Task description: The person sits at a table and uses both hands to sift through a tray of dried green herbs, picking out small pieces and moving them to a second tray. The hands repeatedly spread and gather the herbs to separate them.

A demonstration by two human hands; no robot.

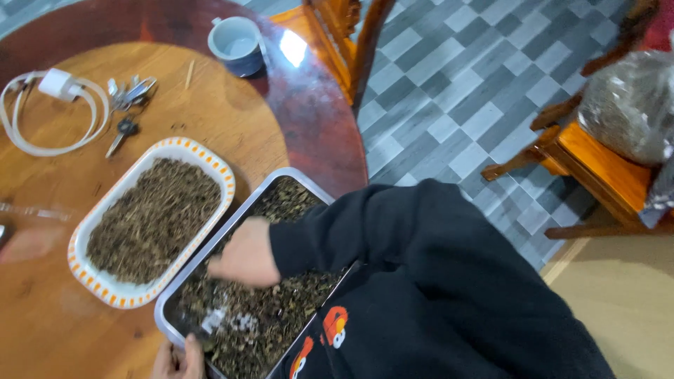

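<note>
- Fingers of the right hand [244, 254] curl downward into the dried leaves [267, 319], bunched close together; whether they pinch any of the leaves cannot be told, since the tips are buried.
- Only the fingertips of the left hand [177, 359] show at the bottom edge, resting on the near corner of the metal tray [163, 309]; how wide they spread is cut off by the frame.
- From the head view, the metal tray lies at the table's near edge, filled with dark dried leaves and a few pale bits near the left fingertips.
- A black sleeve [393, 231] crosses over the tray's right side.
- Just left of the metal tray, touching or nearly touching it, sits a white dish with an orange rim [91, 277], also holding dried leaves.
- Farther back on the round wooden table [232, 112] lie a bunch of keys [130, 95] and a white charger with its cable [56, 84].
- A pale blue cup [237, 43] stands near the table's far edge.
- To the right, a wooden chair [597, 168] carries a clear bag of dark material [628, 105], over a grey checkered floor [449, 84].
</note>
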